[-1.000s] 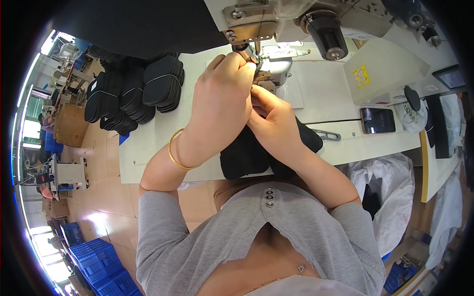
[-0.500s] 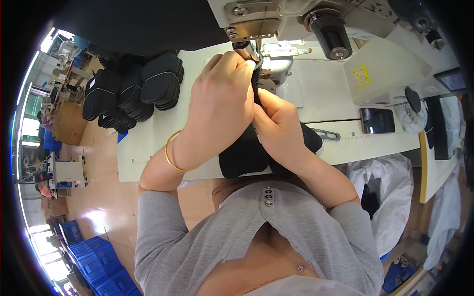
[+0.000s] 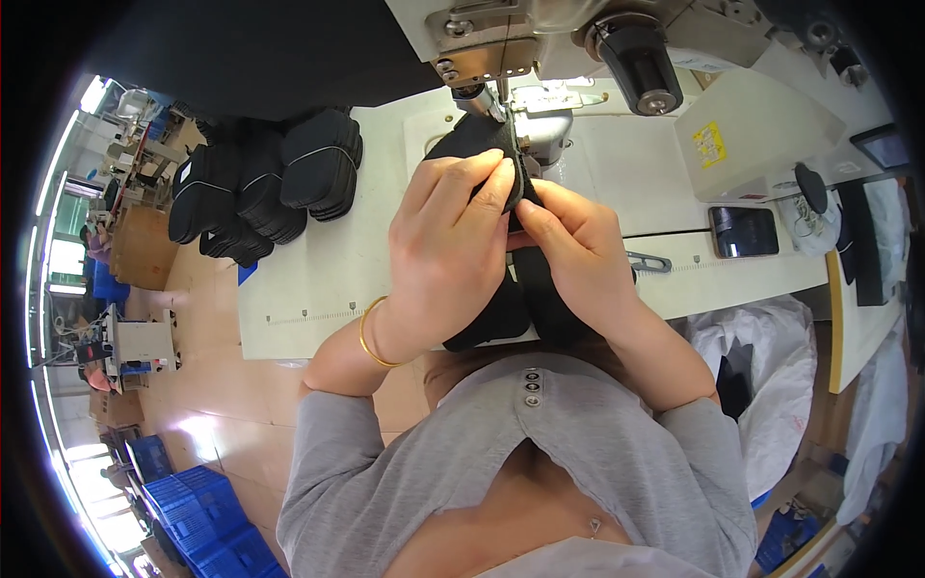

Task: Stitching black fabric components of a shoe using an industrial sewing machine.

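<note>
The fingers [image 3: 458,188] of the left hand [image 3: 438,255] are bent and close together, gripping the near part of a black fabric piece [image 3: 472,138]; the thumb on this side is hidden. The right hand [image 3: 583,255] pinches the right edge of the same piece between thumb and forefinger, just beside the left fingertips. The fabric piece is matte black and flat, with a rounded near corner and a thick, layered-looking right edge marked by a thin, lighter line. It lies on the worktop [image 3: 332,299], with its far end at the presser area of the sewing machine [image 3: 487,58], and is partly covered by the left hand. A gold bangle [image 3: 364,337] encircles the left wrist. Below the hands, further black pieces [image 3: 488,318] rest at the near edge of the worktop. To the right are a grey slotted tool [image 3: 650,262] and, beyond it, a dark phone [image 3: 744,232]. To the left stand banded stacks of black rounded pieces [image 3: 321,166]
</note>
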`<state>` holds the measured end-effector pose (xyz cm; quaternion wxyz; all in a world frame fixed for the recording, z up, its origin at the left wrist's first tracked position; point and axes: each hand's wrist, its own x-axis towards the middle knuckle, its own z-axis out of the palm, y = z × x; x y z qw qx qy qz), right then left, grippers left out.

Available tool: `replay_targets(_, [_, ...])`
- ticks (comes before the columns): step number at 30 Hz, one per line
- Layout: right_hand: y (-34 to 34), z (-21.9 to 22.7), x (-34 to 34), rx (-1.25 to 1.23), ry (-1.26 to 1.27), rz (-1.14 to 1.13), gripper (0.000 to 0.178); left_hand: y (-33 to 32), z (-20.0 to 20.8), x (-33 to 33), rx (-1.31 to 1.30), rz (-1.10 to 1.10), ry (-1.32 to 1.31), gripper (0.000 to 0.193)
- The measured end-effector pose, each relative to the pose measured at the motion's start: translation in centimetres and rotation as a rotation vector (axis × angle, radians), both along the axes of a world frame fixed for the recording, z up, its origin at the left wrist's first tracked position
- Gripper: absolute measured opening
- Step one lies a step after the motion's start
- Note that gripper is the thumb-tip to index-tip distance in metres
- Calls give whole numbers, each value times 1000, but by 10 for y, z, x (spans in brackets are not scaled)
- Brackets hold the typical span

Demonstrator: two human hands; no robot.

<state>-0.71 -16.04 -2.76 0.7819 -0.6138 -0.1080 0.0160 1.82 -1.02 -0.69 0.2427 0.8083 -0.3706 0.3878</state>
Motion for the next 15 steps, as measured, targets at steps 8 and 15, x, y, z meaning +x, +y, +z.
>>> replay_targets(8, [-4,0,-3,-112,-54,5,21,-3,-5,-4,-5,-6,-35,36])
replay_targets(15, [-4,-1,-3,-12,-21,-12,21,-8,-4,-5,-4,-3,-22,35])
